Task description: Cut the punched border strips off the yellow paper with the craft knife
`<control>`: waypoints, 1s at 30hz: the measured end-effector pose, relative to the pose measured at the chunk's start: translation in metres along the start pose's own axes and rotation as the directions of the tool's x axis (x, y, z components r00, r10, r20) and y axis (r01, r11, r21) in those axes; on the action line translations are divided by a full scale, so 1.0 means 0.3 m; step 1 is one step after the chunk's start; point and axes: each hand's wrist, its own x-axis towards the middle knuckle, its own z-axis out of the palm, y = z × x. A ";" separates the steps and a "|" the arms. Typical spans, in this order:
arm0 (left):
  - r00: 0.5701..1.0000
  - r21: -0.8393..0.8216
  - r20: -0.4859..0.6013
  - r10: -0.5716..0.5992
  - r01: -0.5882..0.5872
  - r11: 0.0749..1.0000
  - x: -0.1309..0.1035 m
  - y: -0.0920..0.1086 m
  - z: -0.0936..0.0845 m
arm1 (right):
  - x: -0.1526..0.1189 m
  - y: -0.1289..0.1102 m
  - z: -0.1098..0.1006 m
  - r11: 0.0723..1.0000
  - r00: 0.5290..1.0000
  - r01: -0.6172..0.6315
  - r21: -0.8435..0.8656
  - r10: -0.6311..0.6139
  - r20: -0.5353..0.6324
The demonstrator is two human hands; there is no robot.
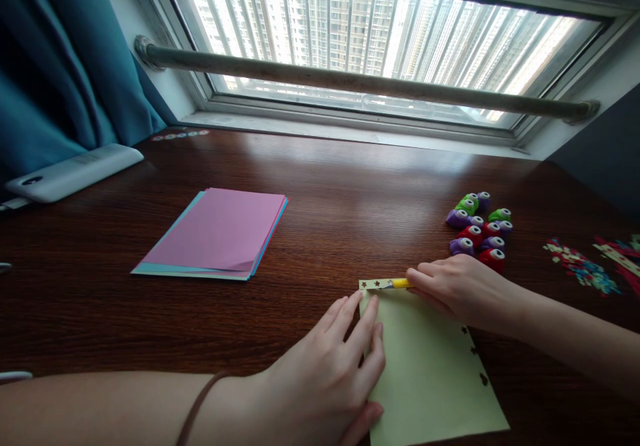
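A pale green sheet of paper [430, 373] lies at the near edge of the wooden table [350, 193], its far strip [376, 284] punched with small star-shaped holes. The right hand [460, 289] has its fingers closed around a yellow-handled craft knife [396, 284] laid along that strip, while the left hand [333, 379] presses flat on the sheet's left edge, fingers slightly spread. Beyond the right hand sits a cluster of small craft punches [479, 229], paper scraps [585, 266] lie toward the right edge, and a stack of coloured paper [220, 233] rests toward the left.

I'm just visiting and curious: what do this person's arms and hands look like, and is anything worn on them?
Both arms are bare, with no sleeves in view. The left hand has a thin brown band around its wrist, like a hair tie or cord. The right hand shows no ring, watch, band or glove. The fingers of both hands look slender, with short, unpainted nails.
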 end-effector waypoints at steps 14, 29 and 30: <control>0.999 -0.052 0.030 -0.024 0.026 0.998 -0.005 0.011 0.009 | -0.036 0.022 0.004 0.998 0.998 -0.043 0.036 0.042 0.037; 1.000 -0.039 -0.010 -0.014 0.014 0.999 -0.007 0.013 0.023 | -0.152 0.081 0.016 0.993 0.990 -0.118 -0.020 0.119 0.078; 1.000 -0.034 -0.016 -0.013 0.012 0.999 -0.008 0.013 0.026 | -0.160 0.086 0.018 0.993 0.989 -0.117 -0.025 0.119 0.085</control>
